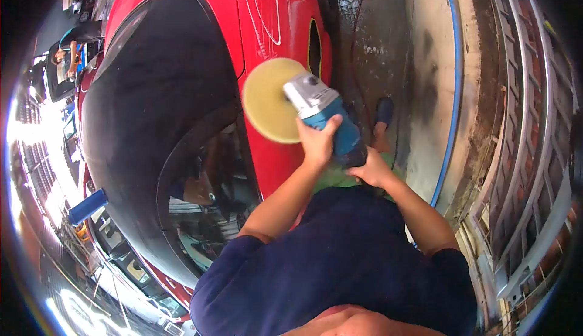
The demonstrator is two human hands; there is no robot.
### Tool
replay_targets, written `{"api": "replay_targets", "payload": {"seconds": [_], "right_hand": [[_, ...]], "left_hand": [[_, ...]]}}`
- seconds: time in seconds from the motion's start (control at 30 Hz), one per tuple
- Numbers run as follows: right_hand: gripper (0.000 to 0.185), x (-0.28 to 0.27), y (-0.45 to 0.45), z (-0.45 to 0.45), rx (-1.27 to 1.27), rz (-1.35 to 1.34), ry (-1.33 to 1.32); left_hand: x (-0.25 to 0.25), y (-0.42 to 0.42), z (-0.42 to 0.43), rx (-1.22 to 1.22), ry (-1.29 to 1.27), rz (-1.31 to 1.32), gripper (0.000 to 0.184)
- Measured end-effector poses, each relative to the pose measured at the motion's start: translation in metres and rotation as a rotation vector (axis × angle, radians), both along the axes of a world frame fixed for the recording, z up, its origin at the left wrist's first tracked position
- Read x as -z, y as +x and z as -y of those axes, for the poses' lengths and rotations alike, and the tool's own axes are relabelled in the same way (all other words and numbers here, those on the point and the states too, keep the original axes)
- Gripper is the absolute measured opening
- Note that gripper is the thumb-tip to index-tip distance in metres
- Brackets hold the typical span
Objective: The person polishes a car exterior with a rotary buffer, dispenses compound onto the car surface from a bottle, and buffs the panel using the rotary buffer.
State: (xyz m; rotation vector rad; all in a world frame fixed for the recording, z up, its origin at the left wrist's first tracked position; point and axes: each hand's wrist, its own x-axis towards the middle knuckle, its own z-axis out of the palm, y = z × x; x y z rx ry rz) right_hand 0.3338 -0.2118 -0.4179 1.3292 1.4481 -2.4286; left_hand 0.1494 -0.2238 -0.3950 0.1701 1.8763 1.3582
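A blue polisher with a silver head [333, 116] is held in both my hands in front of my body. Its round yellow pad [271, 102] lies over the side of a red car [273, 14]; whether it presses on the paint I cannot tell. Around the front of the blue body wraps my left hand [317, 140], thumb on top. My right hand [371, 169] is closed on the dark rear end, its fingers partly hidden. Left of the pad are the car's black soft top [164, 62] and its side window [212, 184].
Along the right, a blue hose [452, 93] runs on a pale ledge beside metal railings [528, 123]. The wet dark floor [370, 44] stretches ahead. Another person [68, 56] is at the far left, and a blue object [88, 207] stands out beyond the roof.
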Motion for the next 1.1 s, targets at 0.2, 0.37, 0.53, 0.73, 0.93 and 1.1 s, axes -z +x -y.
{"api": "replay_targets", "payload": {"seconds": [0.2,0.37,0.53,0.73,0.93,1.1], "right_hand": [[0.082,-0.015,-0.007,0.008,-0.345,0.161,0.278],[0.079,0.011,0.005,0.024,-0.156,0.132,0.3],[0.041,0.017,0.018,-0.007,0.025,0.121,-0.099],[0.023,0.029,0.05,-0.002,0.144,0.083,-0.379],[0.022,0.05,0.044,-0.02,0.181,0.077,-0.444],[0.021,0.067,0.014,-0.085,0.249,0.159,-0.382]], "left_hand": [[-0.023,-0.009,0.066,-0.078,0.135,0.103,0.078],[0.003,-0.006,0.066,-0.036,0.089,0.204,0.077],[0.024,0.013,-0.012,0.075,0.029,0.376,0.068],[0.061,0.045,-0.018,0.019,-0.166,0.447,0.056],[0.071,0.037,-0.042,0.056,-0.143,0.473,0.052],[0.097,0.015,-0.118,0.15,-0.082,0.386,0.068]]}}
